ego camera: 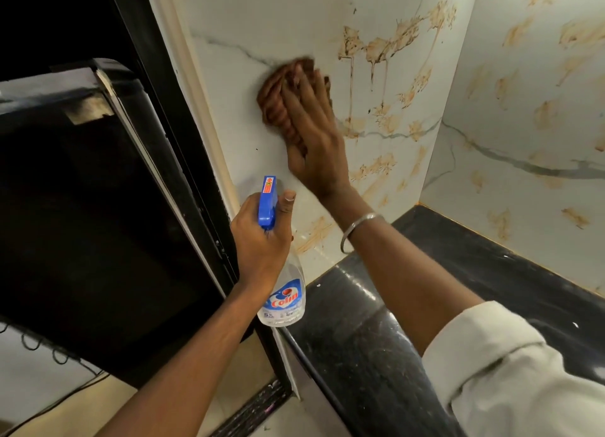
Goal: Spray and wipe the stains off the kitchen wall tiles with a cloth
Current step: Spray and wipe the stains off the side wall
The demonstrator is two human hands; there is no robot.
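A pale sleeve [510, 381] fills the lower right corner. Mid-frame, the left hand [262, 240] grips a Colin spray bottle [284, 299], hiding its neck. Above, the right hand [314, 142] presses flat on a blurry brown cloth [278, 99] against the wall tiles [262, 20], left of brown stains [386, 50].

A bunched brown cloth [278, 99] lies pressed against the white marbled wall tiles [262, 20] at centre frame under the right hand [314, 135], orange-brown stains [379, 50] with drip runs spread to its right, and a clear, blue-headed spray bottle [284, 299] stands upright at lower centre, gripped by the left hand [258, 240].
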